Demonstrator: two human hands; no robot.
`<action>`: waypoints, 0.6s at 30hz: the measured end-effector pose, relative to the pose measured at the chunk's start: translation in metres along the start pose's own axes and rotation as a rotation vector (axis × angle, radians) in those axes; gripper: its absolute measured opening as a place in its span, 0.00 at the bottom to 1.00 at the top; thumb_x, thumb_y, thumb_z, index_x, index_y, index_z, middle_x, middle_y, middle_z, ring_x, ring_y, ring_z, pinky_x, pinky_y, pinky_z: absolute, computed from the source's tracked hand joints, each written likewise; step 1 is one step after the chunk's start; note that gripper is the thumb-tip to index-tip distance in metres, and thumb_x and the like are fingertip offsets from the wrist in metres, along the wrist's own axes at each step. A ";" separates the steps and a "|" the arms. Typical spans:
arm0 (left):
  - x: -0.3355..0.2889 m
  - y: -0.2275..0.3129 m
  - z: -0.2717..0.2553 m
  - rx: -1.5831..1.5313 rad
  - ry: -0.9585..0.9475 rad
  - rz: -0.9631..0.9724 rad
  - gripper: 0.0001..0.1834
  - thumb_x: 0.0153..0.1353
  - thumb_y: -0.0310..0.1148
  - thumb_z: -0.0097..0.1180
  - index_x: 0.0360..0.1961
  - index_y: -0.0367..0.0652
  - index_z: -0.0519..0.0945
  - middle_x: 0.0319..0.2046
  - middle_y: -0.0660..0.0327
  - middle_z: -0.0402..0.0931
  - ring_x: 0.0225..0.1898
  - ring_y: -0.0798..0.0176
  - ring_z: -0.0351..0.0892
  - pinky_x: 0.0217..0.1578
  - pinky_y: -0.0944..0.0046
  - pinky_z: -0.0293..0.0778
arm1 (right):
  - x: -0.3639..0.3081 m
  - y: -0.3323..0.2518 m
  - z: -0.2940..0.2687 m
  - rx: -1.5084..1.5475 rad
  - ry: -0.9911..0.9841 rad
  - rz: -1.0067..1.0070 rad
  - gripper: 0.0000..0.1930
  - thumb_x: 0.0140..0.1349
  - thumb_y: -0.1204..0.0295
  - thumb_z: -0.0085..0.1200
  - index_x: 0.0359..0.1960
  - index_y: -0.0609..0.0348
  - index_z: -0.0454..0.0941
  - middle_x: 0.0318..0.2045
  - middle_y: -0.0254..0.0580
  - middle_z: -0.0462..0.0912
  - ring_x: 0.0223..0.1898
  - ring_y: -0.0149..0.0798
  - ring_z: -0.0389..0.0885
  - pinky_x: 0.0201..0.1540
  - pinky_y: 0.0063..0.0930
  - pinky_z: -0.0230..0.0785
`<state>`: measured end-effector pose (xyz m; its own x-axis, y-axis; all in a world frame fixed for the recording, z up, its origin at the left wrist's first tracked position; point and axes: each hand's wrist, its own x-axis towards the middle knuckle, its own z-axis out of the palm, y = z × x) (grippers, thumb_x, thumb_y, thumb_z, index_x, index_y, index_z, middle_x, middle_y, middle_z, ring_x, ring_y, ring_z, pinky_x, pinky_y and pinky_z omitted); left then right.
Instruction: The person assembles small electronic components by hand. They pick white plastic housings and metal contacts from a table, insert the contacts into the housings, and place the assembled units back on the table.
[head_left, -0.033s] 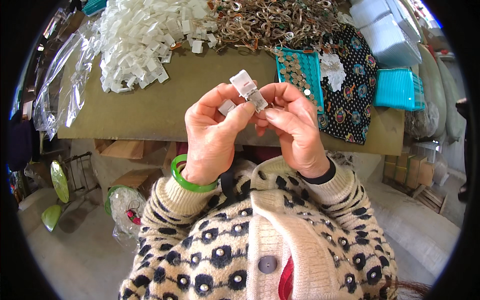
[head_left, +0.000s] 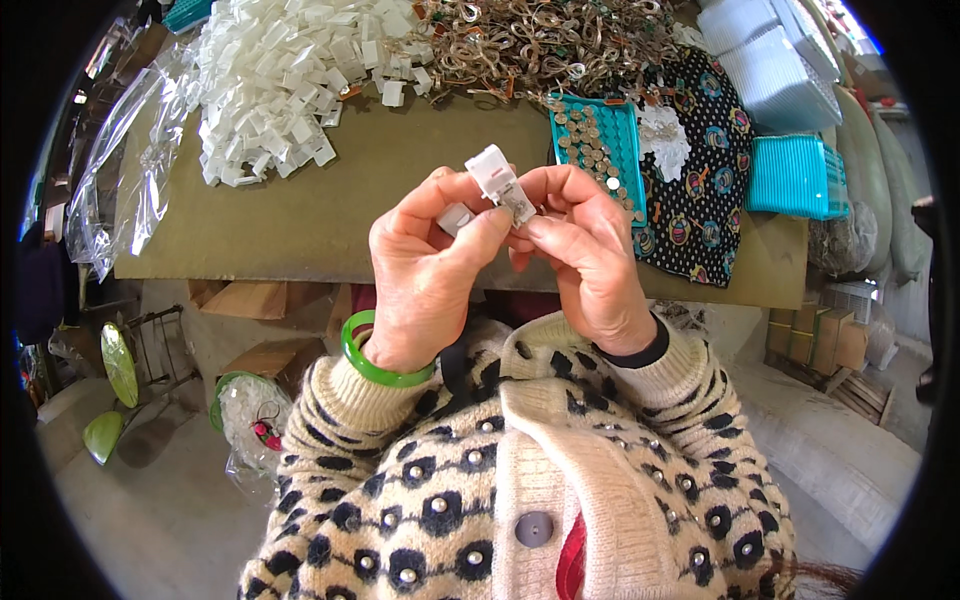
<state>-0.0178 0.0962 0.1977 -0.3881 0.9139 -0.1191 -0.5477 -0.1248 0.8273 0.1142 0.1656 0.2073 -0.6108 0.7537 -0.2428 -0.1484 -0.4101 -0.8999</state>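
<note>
Above the table's near edge, a small white hinged plastic case (head_left: 490, 172) is held between my two hands. Its lid is raised, and the lower half shows small metallic parts. My left hand (head_left: 425, 268) is closed on the case, thumb pressed against its lower half. A second white plastic piece (head_left: 456, 219) sits among the left fingers. With thumb and fingers pinched, my right hand (head_left: 592, 255) grips the case's right edge. Whatever lies under those right fingertips is too small and too covered to make out.
On the table (head_left: 330, 235) lie a heap of white plastic cases (head_left: 270, 90), a pile of coiled strips (head_left: 550, 45), a teal tray (head_left: 625, 150) of round metallic discs and a patterned black cloth (head_left: 710, 160). Stacked clear trays (head_left: 775, 80) and teal trays (head_left: 797, 178) stand at the right.
The case has shifted very slightly to the right in my fingers. Both hands keep nearly the same grip.
</note>
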 end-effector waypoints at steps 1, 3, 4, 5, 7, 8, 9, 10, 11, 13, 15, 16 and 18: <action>-0.003 -0.001 0.001 0.089 -0.005 0.064 0.11 0.59 0.15 0.56 0.44 0.31 0.79 0.32 0.63 0.75 0.31 0.68 0.81 0.32 0.70 0.78 | 0.000 0.001 0.000 -0.090 -0.010 -0.010 0.13 0.62 0.70 0.51 0.45 0.64 0.72 0.38 0.39 0.79 0.36 0.29 0.76 0.40 0.25 0.70; -0.007 -0.005 0.001 0.200 -0.009 0.140 0.10 0.56 0.13 0.57 0.39 0.32 0.82 0.30 0.66 0.72 0.29 0.72 0.78 0.30 0.74 0.75 | 0.000 0.005 0.001 -0.091 0.002 -0.024 0.10 0.61 0.75 0.49 0.42 0.64 0.73 0.36 0.37 0.78 0.34 0.26 0.74 0.37 0.21 0.68; -0.008 -0.007 0.000 0.278 -0.027 0.202 0.10 0.55 0.13 0.58 0.39 0.32 0.82 0.30 0.66 0.72 0.29 0.72 0.77 0.30 0.74 0.75 | 0.001 0.008 0.002 -0.075 0.016 -0.038 0.09 0.59 0.78 0.48 0.41 0.64 0.73 0.34 0.35 0.78 0.32 0.24 0.73 0.34 0.19 0.67; -0.009 -0.010 0.000 0.350 -0.035 0.258 0.10 0.55 0.13 0.58 0.38 0.33 0.82 0.30 0.66 0.71 0.29 0.73 0.77 0.29 0.75 0.74 | 0.001 0.009 0.002 -0.059 0.031 -0.054 0.08 0.57 0.80 0.47 0.39 0.64 0.73 0.32 0.34 0.78 0.30 0.23 0.72 0.31 0.18 0.66; -0.011 -0.016 0.002 0.417 -0.025 0.327 0.12 0.53 0.13 0.60 0.38 0.34 0.83 0.29 0.66 0.71 0.28 0.74 0.75 0.29 0.76 0.73 | 0.000 0.012 0.002 -0.043 0.065 -0.042 0.09 0.53 0.83 0.43 0.36 0.64 0.73 0.31 0.34 0.76 0.30 0.22 0.71 0.31 0.18 0.66; -0.011 -0.018 0.002 0.406 -0.033 0.343 0.12 0.52 0.13 0.61 0.39 0.34 0.83 0.29 0.67 0.71 0.28 0.75 0.75 0.28 0.76 0.72 | -0.001 0.012 0.002 -0.052 0.071 -0.042 0.09 0.53 0.83 0.43 0.36 0.64 0.73 0.31 0.34 0.76 0.30 0.22 0.71 0.31 0.18 0.66; -0.011 -0.020 0.002 0.398 -0.069 0.378 0.13 0.52 0.13 0.61 0.40 0.34 0.83 0.28 0.67 0.71 0.28 0.75 0.75 0.28 0.77 0.72 | -0.002 0.011 0.001 -0.062 0.084 -0.037 0.09 0.52 0.84 0.42 0.35 0.64 0.72 0.31 0.33 0.76 0.29 0.22 0.71 0.31 0.18 0.66; -0.009 -0.019 0.000 0.355 -0.098 0.378 0.16 0.52 0.12 0.61 0.42 0.35 0.82 0.30 0.65 0.72 0.30 0.73 0.76 0.30 0.75 0.75 | -0.002 0.007 -0.004 -0.202 0.030 -0.064 0.10 0.52 0.85 0.42 0.35 0.65 0.72 0.30 0.33 0.75 0.29 0.22 0.71 0.30 0.19 0.66; -0.012 -0.018 0.001 0.183 -0.085 0.247 0.15 0.55 0.12 0.59 0.44 0.34 0.81 0.33 0.63 0.73 0.33 0.69 0.80 0.34 0.71 0.80 | -0.003 0.004 -0.007 -0.250 -0.009 -0.069 0.08 0.54 0.85 0.47 0.36 0.65 0.73 0.31 0.34 0.76 0.30 0.24 0.73 0.28 0.20 0.67; -0.011 -0.015 -0.001 -0.023 -0.030 0.006 0.14 0.57 0.14 0.57 0.45 0.32 0.80 0.35 0.61 0.73 0.36 0.64 0.82 0.36 0.65 0.83 | -0.010 -0.006 -0.019 -0.416 0.013 -0.254 0.06 0.57 0.82 0.53 0.36 0.65 0.74 0.31 0.36 0.77 0.31 0.27 0.76 0.28 0.22 0.68; -0.013 -0.011 -0.001 -0.104 0.002 -0.132 0.13 0.58 0.16 0.57 0.46 0.31 0.79 0.34 0.59 0.77 0.34 0.63 0.83 0.36 0.61 0.84 | 0.007 -0.015 -0.041 -0.963 0.226 -0.749 0.02 0.61 0.78 0.56 0.35 0.62 0.76 0.31 0.41 0.77 0.30 0.36 0.78 0.28 0.26 0.70; -0.013 -0.008 -0.002 -0.116 -0.002 -0.204 0.14 0.59 0.16 0.57 0.47 0.30 0.78 0.33 0.58 0.78 0.33 0.63 0.83 0.36 0.61 0.85 | 0.016 -0.019 -0.053 -1.145 0.293 -0.824 0.02 0.62 0.77 0.56 0.34 0.62 0.76 0.30 0.43 0.76 0.29 0.40 0.77 0.30 0.30 0.70; -0.011 -0.008 -0.002 -0.128 -0.002 -0.301 0.13 0.60 0.18 0.57 0.48 0.30 0.77 0.31 0.57 0.81 0.32 0.64 0.83 0.34 0.61 0.85 | 0.031 -0.019 -0.072 -1.333 0.347 -0.863 0.03 0.63 0.78 0.56 0.34 0.66 0.78 0.29 0.43 0.78 0.26 0.38 0.77 0.29 0.29 0.69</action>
<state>-0.0103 0.0863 0.1915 -0.1929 0.9180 -0.3465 -0.7267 0.1036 0.6791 0.1538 0.2335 0.1909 -0.4850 0.6603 0.5734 0.5196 0.7450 -0.4184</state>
